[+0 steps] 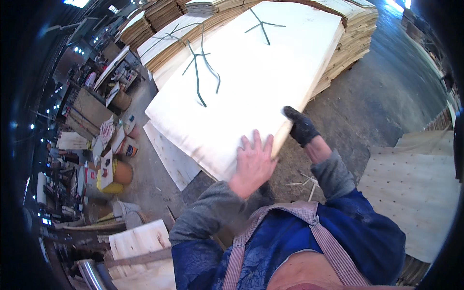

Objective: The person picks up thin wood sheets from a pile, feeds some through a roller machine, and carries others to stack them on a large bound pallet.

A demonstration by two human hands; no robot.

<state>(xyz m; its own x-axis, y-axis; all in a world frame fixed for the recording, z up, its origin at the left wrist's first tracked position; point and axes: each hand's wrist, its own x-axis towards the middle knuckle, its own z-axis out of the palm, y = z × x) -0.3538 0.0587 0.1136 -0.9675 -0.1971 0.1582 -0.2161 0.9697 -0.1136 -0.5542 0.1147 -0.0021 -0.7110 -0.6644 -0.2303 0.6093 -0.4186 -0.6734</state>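
Observation:
A tied bundle of pale wood veneer sheets slants across the middle, its near corner close to my body. Knotted dark green straps cross its top, and another green tie lies near the far end. Bare, with fingers spread, my left hand lies flat on the top sheet near that corner. In a dark glove, my right hand grips the bundle's right edge; its fingertips against the side are partly hidden.
Taller veneer stacks stand behind the bundle. Loose sheets lie on the floor at left and in a pile at right. Buckets and cluttered benches line the left. Wood scraps lie on the floor near me.

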